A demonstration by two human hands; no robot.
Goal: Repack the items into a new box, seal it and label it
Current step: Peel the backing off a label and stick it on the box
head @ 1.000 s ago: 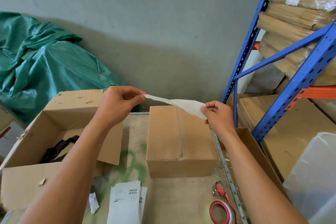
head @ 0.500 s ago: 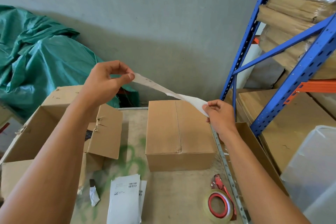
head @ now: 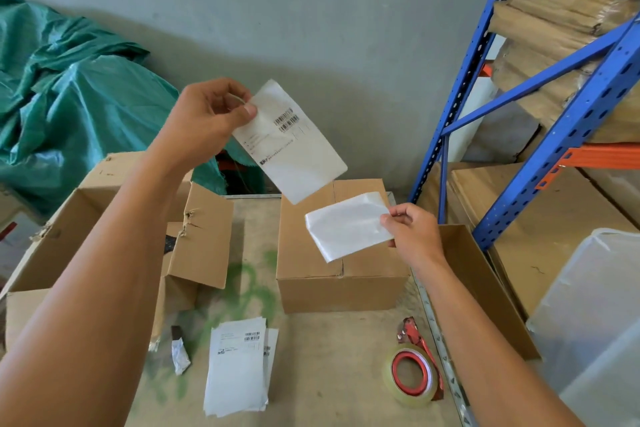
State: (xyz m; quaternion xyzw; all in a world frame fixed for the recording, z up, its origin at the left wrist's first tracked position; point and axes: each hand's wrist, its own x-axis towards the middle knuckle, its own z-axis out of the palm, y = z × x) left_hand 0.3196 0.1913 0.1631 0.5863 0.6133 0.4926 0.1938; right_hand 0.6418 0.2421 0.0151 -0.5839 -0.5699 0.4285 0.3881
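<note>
My left hand [head: 207, 114] pinches a white shipping label [head: 291, 146] by its top corner; the label hangs in the air above the back of the table, barcode side toward me. My right hand [head: 412, 232] pinches the blank backing sheet [head: 348, 227] by its right edge, just over the closed brown box [head: 332, 281]. The two sheets are fully apart. The box sits shut in the middle of the table, its top seam running front to back.
An open, torn cardboard box [head: 201, 229] stands at the left. A stack of spare labels [head: 239, 367] lies near the front. A tape roll with a red dispenser [head: 412, 371] rests at the front right. Blue shelving [head: 540, 135] rises on the right; a green tarp [head: 69, 94] lies at the back left.
The label and its backing were still joined and stretched between both hands; now they are separated. My left hand rose with the label, my right hand dropped over the box with the backing.
</note>
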